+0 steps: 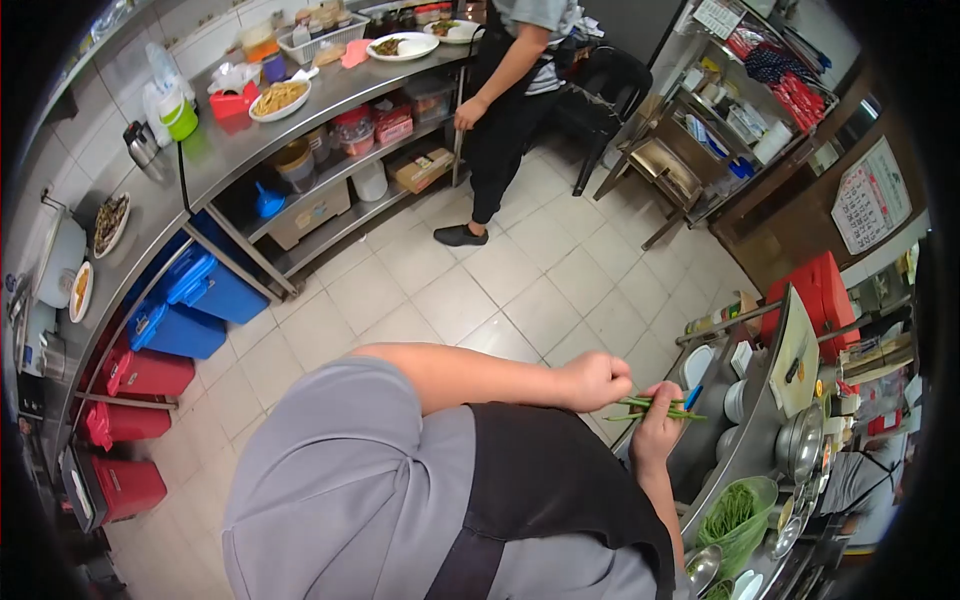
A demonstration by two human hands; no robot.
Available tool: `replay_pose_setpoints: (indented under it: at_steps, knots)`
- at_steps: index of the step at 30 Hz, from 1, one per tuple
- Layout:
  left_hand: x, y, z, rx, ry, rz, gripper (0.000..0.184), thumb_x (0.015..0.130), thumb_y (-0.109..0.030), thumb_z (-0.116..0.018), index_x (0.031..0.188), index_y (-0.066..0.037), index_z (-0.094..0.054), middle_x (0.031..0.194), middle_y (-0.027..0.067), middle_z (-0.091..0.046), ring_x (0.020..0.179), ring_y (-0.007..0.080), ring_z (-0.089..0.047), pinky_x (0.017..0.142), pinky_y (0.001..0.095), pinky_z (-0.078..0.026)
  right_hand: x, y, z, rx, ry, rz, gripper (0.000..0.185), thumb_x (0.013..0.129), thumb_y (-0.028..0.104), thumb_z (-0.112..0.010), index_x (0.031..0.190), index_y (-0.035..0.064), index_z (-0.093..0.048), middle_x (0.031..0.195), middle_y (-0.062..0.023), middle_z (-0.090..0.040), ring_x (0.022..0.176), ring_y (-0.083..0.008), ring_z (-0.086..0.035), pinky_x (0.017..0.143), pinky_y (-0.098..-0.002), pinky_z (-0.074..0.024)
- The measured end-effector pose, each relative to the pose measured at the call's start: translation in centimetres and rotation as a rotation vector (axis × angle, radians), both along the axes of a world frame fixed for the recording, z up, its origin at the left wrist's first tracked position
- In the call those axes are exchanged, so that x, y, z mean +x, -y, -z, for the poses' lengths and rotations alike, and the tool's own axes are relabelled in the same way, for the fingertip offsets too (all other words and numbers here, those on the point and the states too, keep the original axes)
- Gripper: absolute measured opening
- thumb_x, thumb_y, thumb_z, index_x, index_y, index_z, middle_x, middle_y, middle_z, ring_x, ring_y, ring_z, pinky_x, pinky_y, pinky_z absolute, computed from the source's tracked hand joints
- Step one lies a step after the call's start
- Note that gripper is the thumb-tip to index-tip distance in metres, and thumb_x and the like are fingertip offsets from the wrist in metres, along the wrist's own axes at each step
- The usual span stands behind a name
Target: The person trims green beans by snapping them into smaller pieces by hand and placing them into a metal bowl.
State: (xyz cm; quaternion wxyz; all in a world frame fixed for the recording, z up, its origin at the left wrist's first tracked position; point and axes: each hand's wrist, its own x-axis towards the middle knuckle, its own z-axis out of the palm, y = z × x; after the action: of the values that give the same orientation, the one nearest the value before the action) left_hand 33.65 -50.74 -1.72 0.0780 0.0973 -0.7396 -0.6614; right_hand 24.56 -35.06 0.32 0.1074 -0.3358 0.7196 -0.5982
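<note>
Several green beans (681,413) are bunched in my right hand (656,428), whose fingers are closed round them. My left hand (594,381) is curled beside it, closed at the near ends of the beans; its fingertips are mostly hidden. A narrow blue object (693,397) shows just past my right hand; I cannot tell whether that hand holds it or it lies behind. Both hands are over the edge of the metal counter (690,470) on the right. Lower on that counter sits a clear plastic bag of thin green vegetables (733,510).
A white cutting board (793,360) with a knife (794,368), metal bowls (800,440) and a red box (808,295) are on the right. Across the tiled floor (480,300), another person (500,110) stands by a long counter (230,150) with plated food. Blue bins (215,285) stand underneath.
</note>
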Motion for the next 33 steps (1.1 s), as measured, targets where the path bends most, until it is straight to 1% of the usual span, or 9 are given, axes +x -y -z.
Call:
replay_pose_setpoints:
  at_steps: [3,6,7,8,11,17,21,30,33]
  knots:
    - [0.2,2.8,3.1,0.498,-0.003,-0.066,0.024,0.093,-0.023,-0.054,0.083,-0.005,-0.066,0.079,0.0058,-0.066,0.069,0.0163,-0.066,0.062,0.0322,-0.052,0.6,2.0,1.1,-0.095,0.190,0.035,0.028,0.109,0.027,-0.041,0.093,0.0072,-0.053,0.079,-0.0025,-0.056,0.066,-0.0108,-0.053,0.060,-0.0269,-0.0443]
    - [3.5,5.6,0.5,0.605,0.160,-0.038,0.023,0.098,-0.023,-0.048,0.094,-0.007,-0.064,0.081,0.0062,-0.067,0.068,0.0165,-0.065,0.063,0.0304,-0.053,1.0,3.9,1.2,-0.094,0.464,0.271,0.024,0.107,0.028,-0.045,0.099,0.0086,-0.057,0.081,-0.0024,-0.057,0.071,-0.0130,-0.056,0.066,-0.0287,-0.0471]
    - [4.0,6.0,1.0,0.596,0.174,-0.031,0.022,0.098,-0.021,-0.046,0.094,-0.008,-0.063,0.080,0.0055,-0.066,0.068,0.0151,-0.064,0.062,0.0295,-0.052,0.1,3.5,2.2,-0.038,0.447,0.255,0.024,0.106,0.028,-0.048,0.102,0.0078,-0.059,0.082,-0.0026,-0.058,0.073,-0.0143,-0.058,0.068,-0.0298,-0.0476]
    - [4.5,6.1,2.1,0.627,0.190,-0.013,0.021,0.098,-0.018,-0.046,0.092,-0.008,-0.063,0.076,0.0030,-0.062,0.065,0.0121,-0.059,0.061,0.0274,-0.050,1.4,4.5,1.1,-0.118,0.558,0.299,0.025,0.105,0.029,-0.049,0.100,0.0066,-0.060,0.081,-0.0030,-0.058,0.071,-0.0148,-0.057,0.065,-0.0302,-0.0464]
    - [5.1,7.0,2.4,0.629,0.265,0.166,0.019,0.095,-0.013,-0.044,0.089,-0.006,-0.061,0.070,-0.0037,-0.045,0.059,0.0071,-0.037,0.051,0.0248,-0.032,2.7,4.7,1.0,-0.144,0.532,0.232,0.035,0.106,0.036,-0.046,0.093,0.0057,-0.057,0.070,-0.0042,-0.055,0.060,-0.0122,-0.051,0.054,-0.0284,-0.0396]
    - [3.5,4.6,-1.2,0.344,0.338,0.409,0.021,0.091,-0.015,-0.048,0.100,-0.006,-0.064,0.072,-0.0053,-0.047,0.065,0.0073,-0.040,0.060,0.0238,-0.035,5.1,2.1,1.1,-0.206,0.494,0.361,0.039,0.107,0.039,-0.044,0.089,0.0059,-0.054,0.066,-0.0024,-0.051,0.058,-0.0103,-0.047,0.052,-0.0266,-0.0373]
    - [1.5,3.0,-0.1,0.132,0.237,0.625,0.024,0.093,-0.017,-0.051,0.106,-0.005,-0.066,0.078,-0.0059,-0.052,0.073,0.0066,-0.045,0.070,0.0252,-0.041,5.3,-0.9,1.0,-0.195,0.425,0.461,0.040,0.108,0.039,-0.042,0.086,0.0074,-0.054,0.068,-0.0027,-0.053,0.059,-0.0097,-0.047,0.052,-0.0259,-0.0356]
    - [-4.5,-3.9,-3.9,-0.340,0.139,0.852,0.025,0.094,-0.015,-0.049,0.096,0.001,-0.068,0.073,0.0028,-0.056,0.067,0.0086,-0.049,0.063,0.0301,-0.045,3.7,-9.4,0.1,-0.081,0.074,0.621,0.033,0.107,0.029,-0.046,0.091,0.0035,-0.059,0.075,-0.0013,-0.056,0.066,-0.0081,-0.052,0.060,-0.0264,-0.0446]
    - [-6.5,-6.1,-3.0,-0.479,-0.021,0.864,0.022,0.092,-0.012,-0.052,0.091,0.002,-0.069,0.071,0.0106,-0.061,0.065,0.0162,-0.056,0.064,0.0340,-0.048,2.7,-11.3,0.9,-0.134,0.030,0.680,0.032,0.107,0.029,-0.047,0.089,0.0055,-0.060,0.073,0.0007,-0.055,0.066,-0.0074,-0.051,0.059,-0.0254,-0.0422]
